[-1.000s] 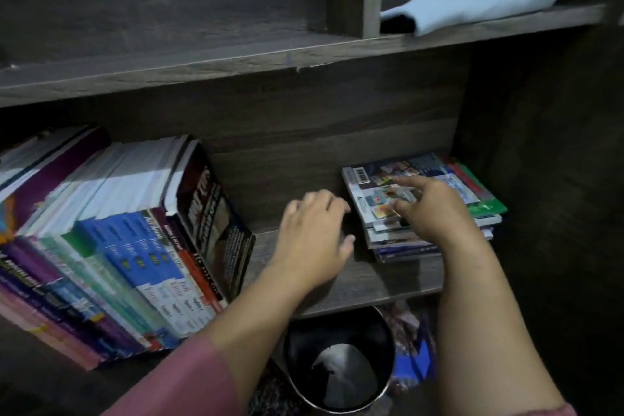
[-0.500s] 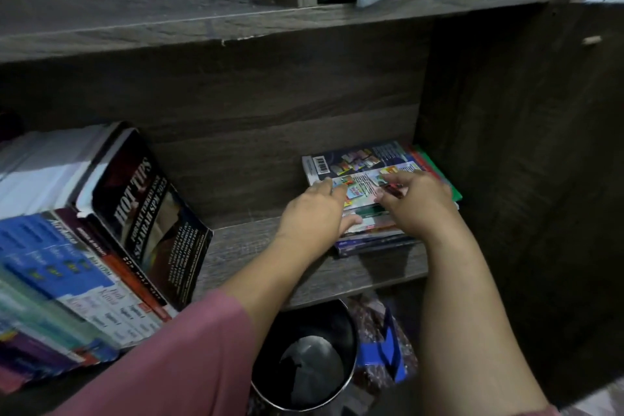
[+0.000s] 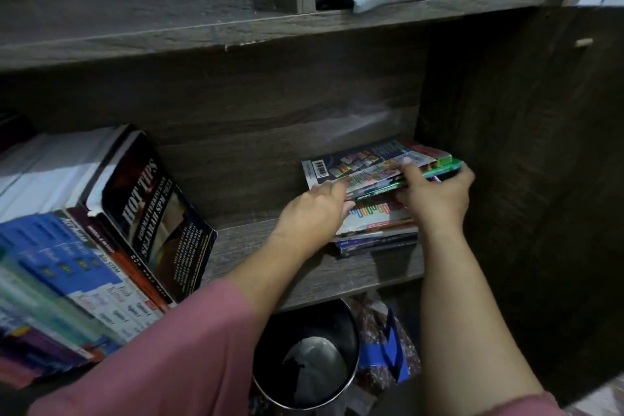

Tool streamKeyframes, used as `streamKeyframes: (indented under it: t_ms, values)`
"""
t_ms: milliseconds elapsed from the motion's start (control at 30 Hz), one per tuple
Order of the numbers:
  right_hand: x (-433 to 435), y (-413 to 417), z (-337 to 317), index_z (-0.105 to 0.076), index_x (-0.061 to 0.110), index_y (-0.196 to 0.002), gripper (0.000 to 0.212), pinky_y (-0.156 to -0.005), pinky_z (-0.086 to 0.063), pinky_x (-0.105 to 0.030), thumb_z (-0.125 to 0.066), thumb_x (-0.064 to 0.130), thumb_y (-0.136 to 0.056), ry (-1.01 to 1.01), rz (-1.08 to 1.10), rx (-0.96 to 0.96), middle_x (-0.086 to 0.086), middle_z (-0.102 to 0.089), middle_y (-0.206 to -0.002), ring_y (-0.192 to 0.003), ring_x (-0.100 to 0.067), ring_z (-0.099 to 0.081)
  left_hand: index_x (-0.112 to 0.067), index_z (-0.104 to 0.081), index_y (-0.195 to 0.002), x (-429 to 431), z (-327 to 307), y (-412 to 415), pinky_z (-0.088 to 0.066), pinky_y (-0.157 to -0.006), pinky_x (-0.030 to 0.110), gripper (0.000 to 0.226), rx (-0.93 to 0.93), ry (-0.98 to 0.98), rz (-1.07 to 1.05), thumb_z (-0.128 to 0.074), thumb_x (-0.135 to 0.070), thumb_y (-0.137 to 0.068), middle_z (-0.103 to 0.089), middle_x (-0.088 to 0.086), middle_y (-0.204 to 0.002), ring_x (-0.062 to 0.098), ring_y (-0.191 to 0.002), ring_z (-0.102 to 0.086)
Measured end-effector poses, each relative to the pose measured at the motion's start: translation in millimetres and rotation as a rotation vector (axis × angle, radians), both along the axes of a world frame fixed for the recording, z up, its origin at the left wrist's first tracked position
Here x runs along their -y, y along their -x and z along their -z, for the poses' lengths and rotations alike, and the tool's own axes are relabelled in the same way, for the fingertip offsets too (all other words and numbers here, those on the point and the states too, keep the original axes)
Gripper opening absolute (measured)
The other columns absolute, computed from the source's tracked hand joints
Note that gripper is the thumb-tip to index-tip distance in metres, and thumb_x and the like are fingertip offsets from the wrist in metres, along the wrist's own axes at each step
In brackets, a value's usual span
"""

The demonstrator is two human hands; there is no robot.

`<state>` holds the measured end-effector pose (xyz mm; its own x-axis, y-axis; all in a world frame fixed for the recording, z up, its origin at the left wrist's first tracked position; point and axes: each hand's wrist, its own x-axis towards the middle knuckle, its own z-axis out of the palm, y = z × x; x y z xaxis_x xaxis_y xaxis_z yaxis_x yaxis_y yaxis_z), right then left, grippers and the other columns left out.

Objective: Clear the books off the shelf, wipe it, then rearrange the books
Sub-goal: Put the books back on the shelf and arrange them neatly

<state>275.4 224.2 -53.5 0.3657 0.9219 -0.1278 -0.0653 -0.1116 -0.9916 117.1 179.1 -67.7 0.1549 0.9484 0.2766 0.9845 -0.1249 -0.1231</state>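
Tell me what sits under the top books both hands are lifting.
Under the raised top books, held by the left hand and right hand, lie more flat books on the shelf. Their covers are mostly hidden, so titles and count stay unclear.

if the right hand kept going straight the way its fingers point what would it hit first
The right hand points back and slightly left, fingers between books of the small stack. It would first meet those books, then probably the shelf's back panel; depth is unclear.
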Motion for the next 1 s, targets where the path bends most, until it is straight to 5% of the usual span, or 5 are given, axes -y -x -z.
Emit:
streamKeyframes:
  t_ms: [200,333,600,833,1000]
  values:
    - [0.8,18.0,-2.3,-0.029,0.024,-0.137,0.076,-0.084,-0.056,-0.041,-0.077,0.017,-0.079,-0.073,0.075,-0.046,-0.006,-0.056,-0.116,-0.099,-0.022,-0.062,-0.024,-0.035,-0.144,23.5,-31.1,21.5,-0.023,-0.114,0.049,0.068,0.071,0.106,-0.174,-0.043,-0.064,-0.09,-0.045,0.003,-0.146,0.023,-0.136,-0.037]
    - [25.7,42.8,-30.5,-0.03,0.023,-0.134,0.07,-0.079,-0.053,-0.028,-0.073,0.012,-0.08,-0.384,-0.053,0.12,0.004,-0.056,-0.107,-0.091,-0.013,-0.061,-0.028,-0.041,-0.14,67.8,-78.8,60.9,-0.021,-0.113,0.056,0.056,-0.013,-0.168,-0.332,-0.048,-0.056,-0.092,-0.046,0.001,-0.141,0.024,-0.136,-0.035]
    - [85.8,128.0,-24.0,-0.021,0.032,-0.142,0.074,-0.073,-0.053,-0.036,-0.065,0.019,-0.084,-0.464,-0.427,0.45,-0.011,-0.067,-0.098,-0.085,-0.031,-0.066,-0.011,-0.056,-0.129,137.1,-135.8,170.3,-0.043,-0.099,0.042,0.05,0.152,-0.014,-0.659,-0.05,-0.046,-0.094,-0.057,0.022,-0.127,0.038,-0.118,-0.052]
    - [122.0,181.6,9.8,-0.011,0.031,-0.151,0.072,-0.072,-0.046,-0.028,-0.055,0.023,-0.095,-0.552,-0.603,0.634,-0.011,-0.063,-0.115,-0.095,-0.028,-0.064,-0.026,-0.03,-0.151,147.4,-112.0,195.7,-0.025,-0.113,0.037,0.051,0.285,0.043,-0.638,-0.024,-0.042,-0.103,-0.029,0.006,-0.157,0.024,-0.143,-0.028]
    - [123.5,211.4,27.2,-0.023,0.053,-0.141,0.078,-0.089,-0.054,-0.04,-0.07,0.024,-0.087,-0.469,-1.053,0.456,0.0,-0.06,-0.122,-0.098,-0.017,-0.065,-0.032,-0.025,-0.152,143.0,-111.6,201.1,-0.015,-0.118,0.044,0.052,0.275,0.056,-0.666,-0.023,-0.044,-0.102,-0.019,-0.002,-0.16,0.017,-0.147,-0.017]
